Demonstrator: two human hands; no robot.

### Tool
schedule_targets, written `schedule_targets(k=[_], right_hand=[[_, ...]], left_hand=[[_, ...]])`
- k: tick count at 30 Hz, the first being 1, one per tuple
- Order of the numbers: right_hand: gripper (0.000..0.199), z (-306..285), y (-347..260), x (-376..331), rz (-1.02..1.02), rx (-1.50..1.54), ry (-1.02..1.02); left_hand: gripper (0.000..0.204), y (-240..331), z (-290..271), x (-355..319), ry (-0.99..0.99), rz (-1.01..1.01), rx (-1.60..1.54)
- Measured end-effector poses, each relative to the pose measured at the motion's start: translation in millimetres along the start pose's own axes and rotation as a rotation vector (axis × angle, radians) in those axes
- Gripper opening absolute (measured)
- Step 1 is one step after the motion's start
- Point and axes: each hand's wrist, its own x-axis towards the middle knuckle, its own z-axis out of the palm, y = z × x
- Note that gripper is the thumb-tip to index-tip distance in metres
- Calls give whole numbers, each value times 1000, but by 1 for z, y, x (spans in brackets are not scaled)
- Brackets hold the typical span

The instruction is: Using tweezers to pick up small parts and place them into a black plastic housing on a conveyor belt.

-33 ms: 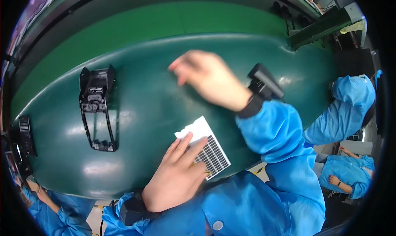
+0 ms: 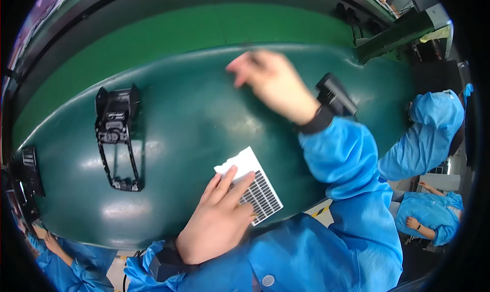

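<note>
My left hand [image 2: 214, 220] lies over a white sheet [image 2: 265, 197] printed with rows of small black rectangles, like a sheet of labels. Its fingers are stretched out flat across the torn upper part of the sheet, pressing it to the green table near my body. My right hand [image 2: 273, 80] hovers over the far side of the table, its fingers bent and smeared by motion. Something dark shows at those fingers, too blurred to name. On the table to the left lies a black plastic frame [image 2: 115, 131] with a long open end, apart from both hands.
The green table [image 2: 173, 139] has a curved far edge. More black parts [image 2: 33, 172] sit at its left end. Black devices are strapped at both my wrists. Co-workers in blue are at the right [image 2: 423, 134] and lower left [image 2: 81, 256]. A green post [image 2: 393, 37] stands far right.
My right hand has moved farther away and a little to the right. My left hand stays on the sheet, which has hardly shifted.
</note>
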Motion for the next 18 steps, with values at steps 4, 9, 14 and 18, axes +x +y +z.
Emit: schedule_targets(k=[4,9,14,18], right_hand=[[26,-168,103,38,111,-645,720],[27,-282,160,67,832,-1271,1011],[38,-282,176,91,735,-1133,791],[55,-228,146,104,593,-1064,613]], left_hand=[[16,8,-4,31,-61,29,-18],[17,-9,-21,58,-92,-1,-147],[14,-15,-29,63,-49,-30,-251],[12,-25,-32,64,92,-33,-396]])
